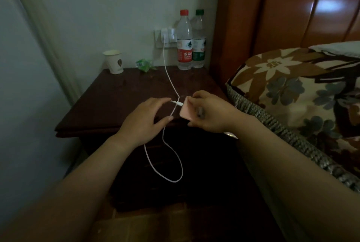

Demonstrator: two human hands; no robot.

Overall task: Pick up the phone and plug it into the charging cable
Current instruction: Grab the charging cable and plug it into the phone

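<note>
My right hand [210, 113] grips a pink phone [187, 110] above the front edge of the dark wooden nightstand [124, 103]. The white charging cable [169, 78] runs down from a wall charger [164, 35], loops below the nightstand's front edge and comes back up. Its white plug [177, 103] sits at the phone's left end, touching or seated in the port. My left hand [145, 120] hovers just left of the plug, fingers spread, fingertips at the connector without gripping it.
Two water bottles, red-capped [184, 41] and green-capped [198, 39], stand at the nightstand's back right. A paper cup [115, 61] and a green wrapper [144, 65] sit at the back. A floral pillow [292, 90] lies on the bed at right.
</note>
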